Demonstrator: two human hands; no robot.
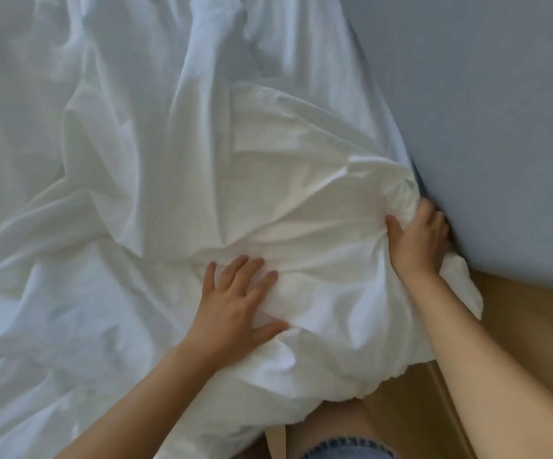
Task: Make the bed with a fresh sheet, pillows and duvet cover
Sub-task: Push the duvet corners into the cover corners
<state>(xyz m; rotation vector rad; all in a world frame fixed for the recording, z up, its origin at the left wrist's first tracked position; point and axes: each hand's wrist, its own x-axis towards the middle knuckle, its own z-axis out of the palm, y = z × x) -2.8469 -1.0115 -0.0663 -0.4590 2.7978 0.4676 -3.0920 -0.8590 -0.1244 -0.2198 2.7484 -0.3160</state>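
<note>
A white sheet lies crumpled and loose over the bed, filling most of the view. Its near right corner is bunched up over the mattress corner beside the wall. My left hand presses flat on the bunched fabric, fingers spread. My right hand grips a wad of the sheet at the mattress corner, right against the wall; its fingertips are hidden in the gap. No pillows or duvet cover are visible.
A pale blue-grey wall runs along the bed's right side. Wooden floor shows at the lower right. My knee in denim shorts sits at the bottom edge, by the bed's corner.
</note>
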